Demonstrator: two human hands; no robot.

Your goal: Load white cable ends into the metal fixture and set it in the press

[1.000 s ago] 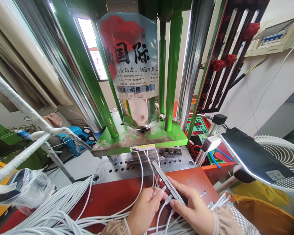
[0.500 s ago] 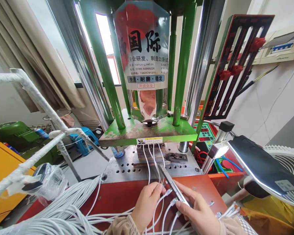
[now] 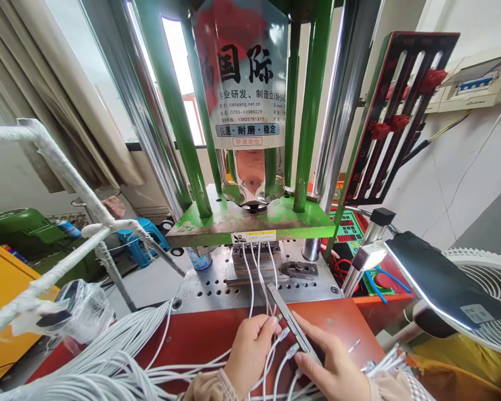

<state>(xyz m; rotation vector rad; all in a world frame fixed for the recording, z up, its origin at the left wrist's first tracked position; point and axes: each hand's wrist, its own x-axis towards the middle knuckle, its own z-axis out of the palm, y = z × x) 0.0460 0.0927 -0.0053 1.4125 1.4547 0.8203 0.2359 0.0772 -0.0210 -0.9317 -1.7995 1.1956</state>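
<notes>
My right hand (image 3: 332,356) is closed around a narrow metal bar (image 3: 291,318), held tilted above the red table. White cables with clear plugs (image 3: 292,351) are seated along the bar's near side. At the bar's left edge, my left hand (image 3: 250,348) pinches the end of a white cable; its plug is mostly covered by the fingers. Behind the bar, several white cables (image 3: 249,278) run out of a metal mould (image 3: 259,262) under the green press plate (image 3: 250,224).
A large coil of white cable (image 3: 121,345) lies at left on the red table (image 3: 192,334). More cable ends (image 3: 386,359) lie at right, near a lit lamp (image 3: 373,256) and a fan (image 3: 484,301). A wrapped white frame (image 3: 62,161) stands at left.
The view has shifted slightly. My left fingers and the cable end have come closer against the bar's left edge; my right hand keeps its grip on the bar.
</notes>
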